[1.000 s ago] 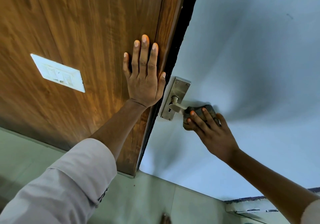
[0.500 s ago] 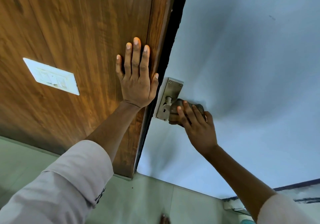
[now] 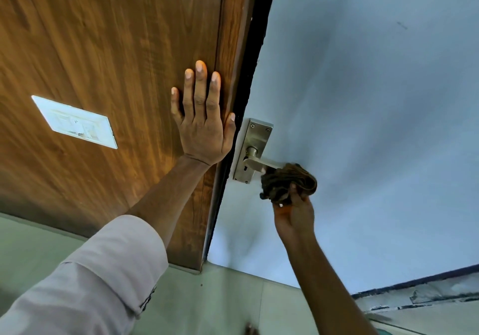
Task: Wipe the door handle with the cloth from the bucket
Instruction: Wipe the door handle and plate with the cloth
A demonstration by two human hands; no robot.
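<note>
A metal lever door handle [image 3: 261, 164] on a steel backplate [image 3: 255, 137] is mounted on the pale blue door [image 3: 363, 101]. A dark bunched cloth [image 3: 287, 181] covers the lever's outer end from below. My right hand [image 3: 294, 211] is under the cloth and grips it, fingers closed. My left hand [image 3: 203, 119] lies flat and open against the brown wooden panel [image 3: 116, 49], just left of the door's edge. No bucket is in view.
A white switch plate [image 3: 75, 122] is set into the wooden panel at the left. A dark gap [image 3: 252, 75] runs between panel and door. Pale green floor tiles [image 3: 233, 295] lie below, with a step or ledge [image 3: 427, 295] at the lower right.
My right hand has slid the cloth from the lever's base out to its end and dropped below it, so most of the lever now shows. My left hand stays pressed on the panel.
</note>
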